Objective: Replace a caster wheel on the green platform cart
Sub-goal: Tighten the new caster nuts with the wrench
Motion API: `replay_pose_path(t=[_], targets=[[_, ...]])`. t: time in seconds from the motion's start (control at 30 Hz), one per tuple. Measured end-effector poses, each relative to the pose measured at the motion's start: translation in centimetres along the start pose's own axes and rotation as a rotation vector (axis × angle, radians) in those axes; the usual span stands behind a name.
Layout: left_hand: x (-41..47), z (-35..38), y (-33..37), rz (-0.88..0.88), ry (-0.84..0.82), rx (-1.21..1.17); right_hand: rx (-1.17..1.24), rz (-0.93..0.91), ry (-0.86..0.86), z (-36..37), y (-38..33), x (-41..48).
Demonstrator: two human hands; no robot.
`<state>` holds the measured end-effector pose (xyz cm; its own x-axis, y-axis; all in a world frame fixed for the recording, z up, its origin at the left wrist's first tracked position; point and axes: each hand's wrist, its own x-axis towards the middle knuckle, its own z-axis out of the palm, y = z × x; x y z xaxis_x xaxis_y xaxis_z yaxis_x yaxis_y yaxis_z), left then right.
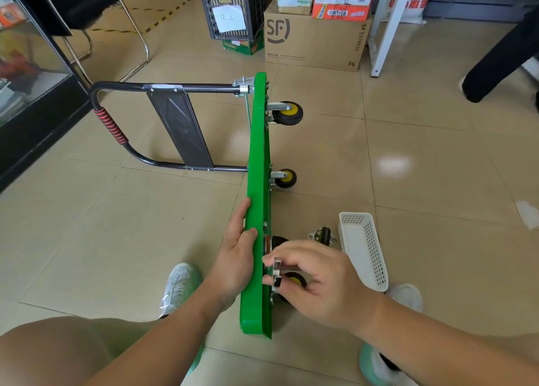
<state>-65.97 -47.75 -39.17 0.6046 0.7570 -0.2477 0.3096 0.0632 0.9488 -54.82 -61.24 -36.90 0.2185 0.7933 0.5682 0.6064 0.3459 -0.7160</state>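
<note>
Cart: green platform cart [256,152] stands on its edge on the floor, wheels facing right.
Left hand [236,257]: my fingers lie straight against the deck, thumb on the top rim.
Right hand [320,274]: my fingers pinch the caster wheel [294,279] at the cart's underside.
Second caster [323,235]: beside the white basket [361,248].
</note>
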Motion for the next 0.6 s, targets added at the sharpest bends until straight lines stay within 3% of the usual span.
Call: replay_pose_path(t=[0.27, 0.47, 0.6], targets=[[-0.1, 0.0, 0.4, 0.004, 0.002, -0.006, 0.046, 0.054, -0.023, 1.1, 2.1, -0.1], [0.0, 0.0, 0.4, -0.007, 0.010, 0.024, 0.365, 0.586, 0.080, 0.4, 4.5, 3.9], [0.3, 0.1, 0.1, 0.000, 0.005, 0.045, 0.408, 0.554, 0.069, 0.6, 4.7, 4.7]])
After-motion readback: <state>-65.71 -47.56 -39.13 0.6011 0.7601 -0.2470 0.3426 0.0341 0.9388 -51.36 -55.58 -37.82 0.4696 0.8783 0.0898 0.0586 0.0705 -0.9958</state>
